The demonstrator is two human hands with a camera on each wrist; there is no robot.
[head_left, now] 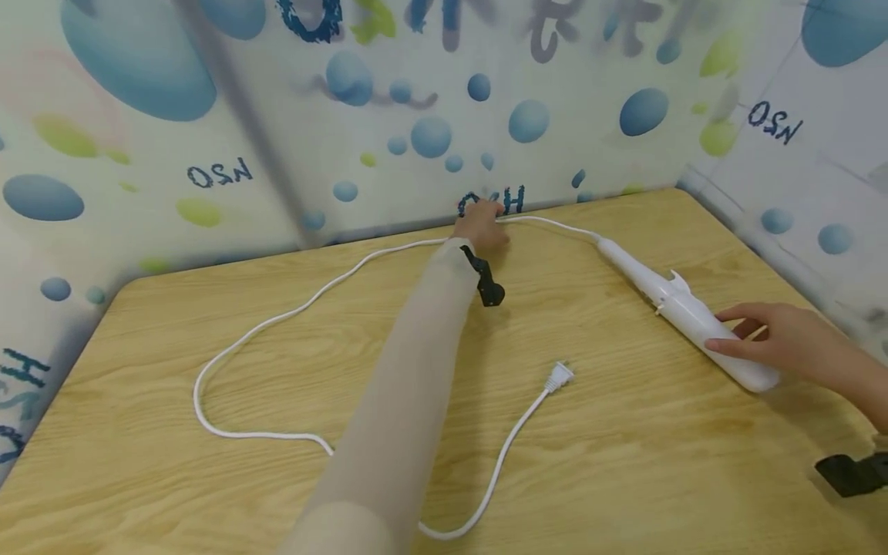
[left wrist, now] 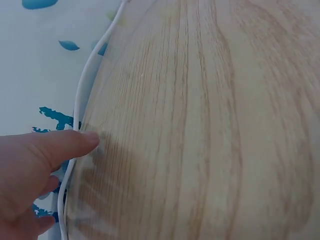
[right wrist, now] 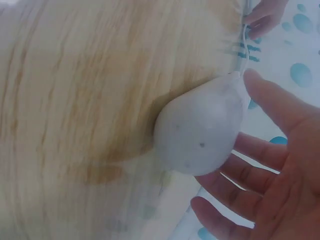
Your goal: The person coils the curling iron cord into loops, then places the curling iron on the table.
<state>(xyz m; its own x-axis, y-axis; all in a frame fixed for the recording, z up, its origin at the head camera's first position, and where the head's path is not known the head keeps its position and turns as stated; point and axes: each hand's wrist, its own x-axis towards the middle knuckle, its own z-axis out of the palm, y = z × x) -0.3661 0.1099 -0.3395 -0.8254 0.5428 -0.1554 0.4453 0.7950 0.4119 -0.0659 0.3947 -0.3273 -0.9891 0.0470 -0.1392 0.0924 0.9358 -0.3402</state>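
Observation:
A white curling iron [head_left: 683, 308] with a small lever lies slantwise on the right of the wooden table, its cord running from the thin end. My right hand [head_left: 784, 339] is at its thick end, thumb and forefinger over the body. In the right wrist view, the rounded end [right wrist: 197, 135] sits beside the loosely spread fingers [right wrist: 260, 150]. At the table's back edge, my left hand [head_left: 480, 225] reaches to the white cord [head_left: 284, 314]. One finger [left wrist: 75, 144] lies across the cord in the left wrist view, other fingers bent below it.
The cord loops over the left of the table [head_left: 159, 339] and passes beneath my left forearm. Its plug [head_left: 559, 376] rests near the middle. A patterned wall covering [head_left: 388, 169] stands right behind the back edge and along the right side.

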